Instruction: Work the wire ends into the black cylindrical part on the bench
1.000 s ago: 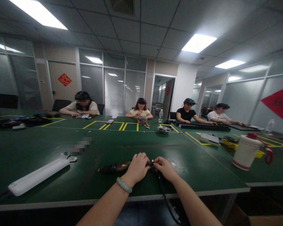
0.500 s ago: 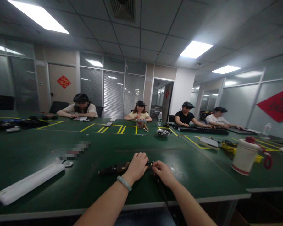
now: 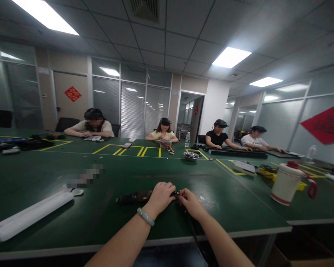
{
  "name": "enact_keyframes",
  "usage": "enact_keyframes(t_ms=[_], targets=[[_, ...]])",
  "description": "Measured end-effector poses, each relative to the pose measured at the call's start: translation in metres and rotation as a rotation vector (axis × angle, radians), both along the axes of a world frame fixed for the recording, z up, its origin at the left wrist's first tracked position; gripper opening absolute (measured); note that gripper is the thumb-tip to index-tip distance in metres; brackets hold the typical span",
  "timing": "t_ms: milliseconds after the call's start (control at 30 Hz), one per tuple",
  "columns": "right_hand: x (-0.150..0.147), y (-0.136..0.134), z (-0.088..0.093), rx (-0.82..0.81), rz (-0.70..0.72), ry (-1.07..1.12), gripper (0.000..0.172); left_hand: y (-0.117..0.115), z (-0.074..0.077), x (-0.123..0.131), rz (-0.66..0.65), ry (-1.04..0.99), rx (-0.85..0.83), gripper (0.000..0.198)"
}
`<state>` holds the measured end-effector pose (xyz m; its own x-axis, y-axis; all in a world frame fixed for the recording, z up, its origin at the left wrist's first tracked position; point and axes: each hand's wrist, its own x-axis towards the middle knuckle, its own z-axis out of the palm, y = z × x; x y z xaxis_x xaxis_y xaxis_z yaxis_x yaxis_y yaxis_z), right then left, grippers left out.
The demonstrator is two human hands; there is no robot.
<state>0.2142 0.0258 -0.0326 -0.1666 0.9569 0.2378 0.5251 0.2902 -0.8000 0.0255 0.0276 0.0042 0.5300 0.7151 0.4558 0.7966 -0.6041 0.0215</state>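
Observation:
A dark, partly brass-coloured tool [image 3: 135, 197] lies on the green table [image 3: 100, 218] right in front of me. My left hand [image 3: 161, 197], with a pale bracelet on the wrist, is wrapped over the tool's right end. My right hand [image 3: 190, 202] pinches a small dark fitting where a black cable [image 3: 193, 231] joins the tool. The cable runs back toward me and drops over the table's near edge. The fingertips of both hands almost touch.
A long white bar [image 3: 30, 215] lies at the left near the front edge. A white jug with a red lid [image 3: 285, 184] stands at the right. Farther off are a metal bowl [image 3: 191, 155], yellow floor-tape marks [image 3: 133, 150] and several seated people [image 3: 163, 130] working across the table.
My hands and the tool have kept their grip and place. Only the view has drifted slightly, shifting the white bar leftward in the picture.

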Motion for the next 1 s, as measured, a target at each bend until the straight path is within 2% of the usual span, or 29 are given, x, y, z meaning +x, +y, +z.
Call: enact_keyframes(t_ms=[167,433,567,833,1000], targets=[[0.0,0.003,-0.003,0.031,0.001,-0.01,0.007,-0.006,-0.001,0.0,0.011,-0.01,-0.008,0.023],[0.001,-0.001,-0.006,0.061,-0.035,-0.047,0.008,-0.022,0.002,0.003,-0.008,-0.047,-0.013,0.007],[0.001,-0.004,-0.003,0.087,-0.055,-0.061,0.007,-0.027,0.002,0.004,-0.012,-0.037,-0.03,0.013],[0.001,-0.006,0.0,0.029,-0.114,-0.09,0.008,-0.023,-0.015,0.011,0.102,-0.011,-0.007,0.02],[0.001,-0.005,0.0,0.019,-0.112,-0.104,0.012,-0.022,-0.02,0.012,0.095,0.037,-0.002,0.018]])
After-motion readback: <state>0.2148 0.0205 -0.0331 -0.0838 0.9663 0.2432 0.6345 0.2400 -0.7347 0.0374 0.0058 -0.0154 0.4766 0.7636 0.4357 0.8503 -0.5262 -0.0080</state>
